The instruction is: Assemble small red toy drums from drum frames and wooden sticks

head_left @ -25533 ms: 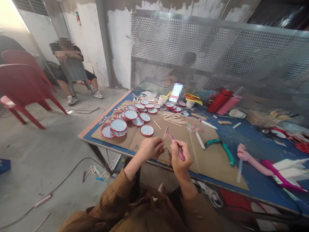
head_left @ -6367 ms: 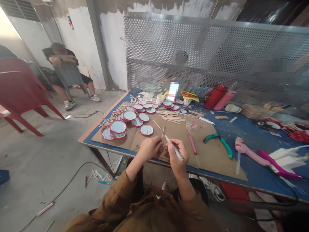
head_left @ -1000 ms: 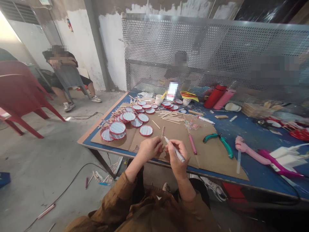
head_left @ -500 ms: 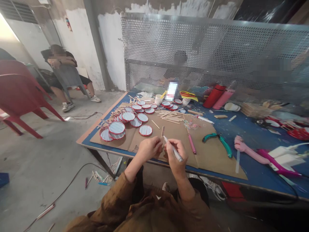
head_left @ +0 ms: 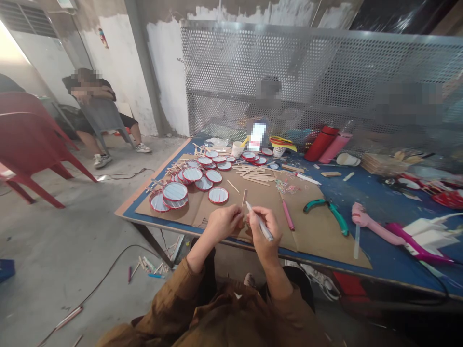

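Observation:
Between its fingertips my left hand [head_left: 226, 221] pinches a thin wooden stick [head_left: 245, 197] that points up and away from me. My right hand [head_left: 265, 230] is closed round a white marker pen [head_left: 265, 228], its tip close to the stick; whether they touch I cannot tell. Both hands are above the near edge of a cardboard sheet [head_left: 311, 236]. Beyond my left hand lie several round red-rimmed discs [head_left: 218, 195] and a pile of flat wooden sticks [head_left: 256, 174]. A pink pen [head_left: 288, 215] rests to the right of my right hand.
Teal-handled pliers [head_left: 338, 218] and a pink glue gun [head_left: 376, 225] lie on the right of the blue table [head_left: 379, 202]. A red bottle [head_left: 321, 143] and a lit phone [head_left: 257, 136] are near the perforated metal screen [head_left: 224, 62]. A person sits on a grey chair [head_left: 104, 116] at left.

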Demonstrator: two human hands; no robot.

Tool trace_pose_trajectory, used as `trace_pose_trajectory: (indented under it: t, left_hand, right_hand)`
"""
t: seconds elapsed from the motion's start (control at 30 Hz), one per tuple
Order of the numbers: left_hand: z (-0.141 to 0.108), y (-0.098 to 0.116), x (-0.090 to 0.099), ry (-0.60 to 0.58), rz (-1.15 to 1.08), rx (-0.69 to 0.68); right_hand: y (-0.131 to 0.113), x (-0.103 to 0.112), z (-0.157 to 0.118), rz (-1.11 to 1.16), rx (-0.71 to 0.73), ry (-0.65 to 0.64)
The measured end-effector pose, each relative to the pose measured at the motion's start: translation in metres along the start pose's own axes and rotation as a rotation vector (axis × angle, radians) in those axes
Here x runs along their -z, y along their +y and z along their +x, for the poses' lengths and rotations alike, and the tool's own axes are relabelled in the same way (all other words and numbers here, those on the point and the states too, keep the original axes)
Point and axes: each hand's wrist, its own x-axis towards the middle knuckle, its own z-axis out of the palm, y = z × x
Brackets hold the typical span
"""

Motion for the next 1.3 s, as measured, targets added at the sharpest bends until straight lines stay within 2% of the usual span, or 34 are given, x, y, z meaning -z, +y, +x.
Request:
trace_pose_trajectory:
  t: [0.47,0.97,1.3]
  left_hand:
    - [-0.0011,0.0002,0.0009,-0.001,-0.028,-0.006]
    - [-0.0005,0.0018,0.002,-0.012,-0.035,0.006]
    - [-0.001,0.0033,0.0037,-0.018,0.004,0.021]
  right_hand:
    - [-0.0018,0.0007,-0.0005,-0.042,0.039,-0.04]
    - [-0.0002,-0.0005,-0.0004,-0.007,-0.038,0.031]
    - [-0.0008,0.0004,-0.0011,-0.032,0.001,-0.008]
